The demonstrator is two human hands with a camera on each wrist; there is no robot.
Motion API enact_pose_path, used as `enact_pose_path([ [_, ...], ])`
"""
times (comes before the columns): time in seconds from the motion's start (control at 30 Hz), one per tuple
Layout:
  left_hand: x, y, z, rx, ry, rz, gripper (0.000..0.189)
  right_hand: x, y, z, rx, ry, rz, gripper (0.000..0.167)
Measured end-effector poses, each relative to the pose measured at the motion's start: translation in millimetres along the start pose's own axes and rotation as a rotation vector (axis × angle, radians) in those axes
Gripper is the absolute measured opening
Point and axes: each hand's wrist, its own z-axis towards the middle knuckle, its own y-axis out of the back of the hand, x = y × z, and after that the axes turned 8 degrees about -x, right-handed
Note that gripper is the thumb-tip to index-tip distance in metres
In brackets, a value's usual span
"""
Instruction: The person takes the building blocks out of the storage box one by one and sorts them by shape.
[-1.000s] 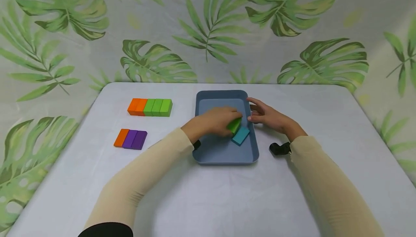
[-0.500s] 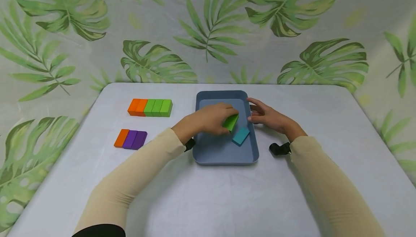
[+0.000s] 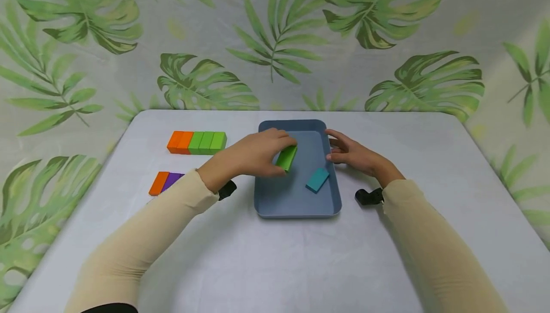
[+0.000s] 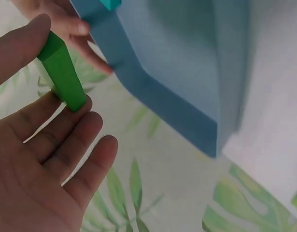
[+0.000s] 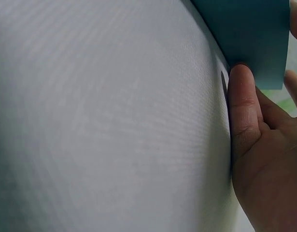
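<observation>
In the head view my left hand [image 3: 258, 153] pinches a green block [image 3: 287, 158] over the left part of the blue-grey tray [image 3: 297, 210]. The left wrist view shows that green block [image 4: 63, 75] between the thumb and fingertips, clear of the tray wall. A teal block [image 3: 317, 180] lies slanted on the tray floor at the right. My right hand [image 3: 356, 154] rests against the tray's right side, its index finger at the rim. In the right wrist view the right thumb [image 5: 243, 104] touches the tray's outer wall [image 5: 254, 38].
On the white table [image 3: 275, 265], left of the tray, a row of two orange blocks [image 3: 179, 142] and three green blocks [image 3: 207, 142] stands at the back. Nearer, an orange block [image 3: 159, 183] adjoins purple blocks [image 3: 172, 180], partly covered by the left sleeve [image 3: 150, 236].
My left hand has lifted the green block away from beside the teal block and carried it leftward across the tray. The right hand and the tray have stayed put.
</observation>
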Motion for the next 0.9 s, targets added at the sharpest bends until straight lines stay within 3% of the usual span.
enact_pose_path([
  [0.2, 9.9, 13.2, -15.5, -0.046, 0.023, -0.036, 0.063, -1, 1, 0.7, -0.011, -0.006, 0.001, 0.085],
  [0.57, 34.8, 16.2, -45.3, -0.077, 0.018, -0.208, 0.069, -2, -2, 1.2, 0.004, 0.006, 0.008, 0.086],
  [0.9, 57.4, 15.5, -84.1, -0.095, 0.12, -0.178, 0.069, 0, -1, 0.0, 0.002, 0.002, -0.004, 0.086],
])
